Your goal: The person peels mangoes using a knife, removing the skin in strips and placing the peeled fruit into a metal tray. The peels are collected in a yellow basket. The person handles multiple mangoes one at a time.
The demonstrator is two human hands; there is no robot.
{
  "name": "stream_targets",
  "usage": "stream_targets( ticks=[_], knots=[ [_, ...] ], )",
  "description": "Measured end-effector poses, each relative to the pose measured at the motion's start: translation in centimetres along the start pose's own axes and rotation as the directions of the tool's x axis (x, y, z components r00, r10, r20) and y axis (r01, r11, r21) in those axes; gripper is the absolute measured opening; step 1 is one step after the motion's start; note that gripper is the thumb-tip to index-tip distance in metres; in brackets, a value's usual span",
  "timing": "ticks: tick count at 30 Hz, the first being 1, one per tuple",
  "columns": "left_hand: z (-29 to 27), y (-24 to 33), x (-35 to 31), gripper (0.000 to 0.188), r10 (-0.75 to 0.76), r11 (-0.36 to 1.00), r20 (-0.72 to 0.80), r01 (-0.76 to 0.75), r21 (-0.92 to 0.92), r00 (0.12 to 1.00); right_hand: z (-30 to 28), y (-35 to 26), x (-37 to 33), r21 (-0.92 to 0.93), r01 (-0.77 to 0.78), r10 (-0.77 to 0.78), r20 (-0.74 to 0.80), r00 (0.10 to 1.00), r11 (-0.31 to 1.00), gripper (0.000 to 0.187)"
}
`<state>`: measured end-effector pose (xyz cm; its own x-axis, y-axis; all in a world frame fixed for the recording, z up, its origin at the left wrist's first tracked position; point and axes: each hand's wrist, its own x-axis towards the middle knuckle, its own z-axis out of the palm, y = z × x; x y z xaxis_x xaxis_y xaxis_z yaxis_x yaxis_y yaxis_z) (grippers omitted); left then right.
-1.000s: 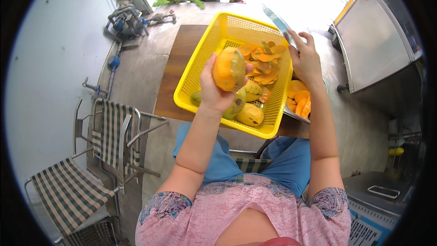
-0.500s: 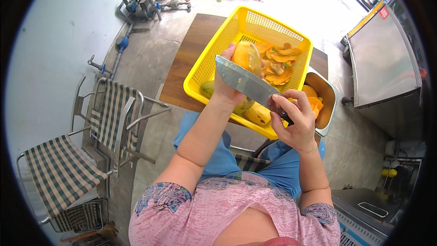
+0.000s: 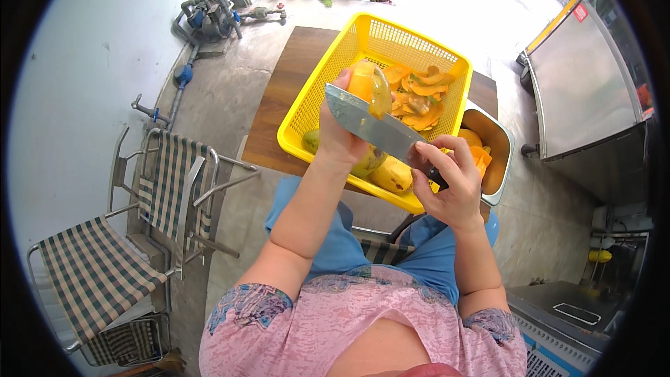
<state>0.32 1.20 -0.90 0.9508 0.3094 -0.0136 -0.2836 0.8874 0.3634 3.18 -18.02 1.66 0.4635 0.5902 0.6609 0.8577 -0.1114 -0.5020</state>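
My left hand (image 3: 340,132) holds up a partly peeled mango (image 3: 362,82), orange flesh on one side and greenish-yellow skin on the other. My right hand (image 3: 453,187) grips the dark handle of a large knife (image 3: 380,128); its broad steel blade crosses in front of the mango and my left fingers, which are partly hidden. Whether the edge touches the fruit I cannot tell. Both hands are over a yellow plastic basket (image 3: 419,43). Curled orange peels (image 3: 424,105) lie in its far right part, and unpeeled yellow-green mangoes (image 3: 392,176) along its near side.
A metal pan (image 3: 497,167) with orange fruit pieces stands right of the basket on the brown wooden table (image 3: 279,108). Checked folding chairs (image 3: 101,265) are at the left, near a pump with pipes (image 3: 213,17). A steel cabinet (image 3: 583,84) stands at the right.
The mango in my left hand has tilted slightly, and the knife blade sits a little differently against it. Otherwise the whole view has shifted a little; both grips stay the same.
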Motion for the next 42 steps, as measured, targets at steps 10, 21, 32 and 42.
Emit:
stream_targets(
  ticks=[10, 21, 32, 42],
  knots=[
    [0.2, -0.4, -0.3, 0.048, 0.023, 0.999, 0.017, -0.023, 0.036, 1.000, -0.8, -0.1, 0.7, -0.004, 0.011, -0.011, 0.004, 1.000, 1.000, 0.041],
    [0.5, -0.7, -0.7, 0.057, 0.035, 0.993, 0.146, -0.051, 0.110, 0.989, -1.2, 0.2, 1.0, 0.056, -0.017, 0.017, 0.007, 1.000, 0.998, 0.040],
    [1.3, -1.6, -1.1, 0.078, 0.017, 0.978, 0.185, -0.055, 0.201, 0.983, -2.0, -0.1, 2.0, 0.122, -0.012, 0.009, 0.023, 1.000, 0.992, 0.038],
    [1.8, -1.5, -1.6, 0.076, -0.022, 0.980, 0.306, -0.040, 0.194, 0.952, -2.5, -0.2, 2.7, 0.166, 0.000, 0.000, 0.002, 1.000, 0.986, 0.034]
  ],
)
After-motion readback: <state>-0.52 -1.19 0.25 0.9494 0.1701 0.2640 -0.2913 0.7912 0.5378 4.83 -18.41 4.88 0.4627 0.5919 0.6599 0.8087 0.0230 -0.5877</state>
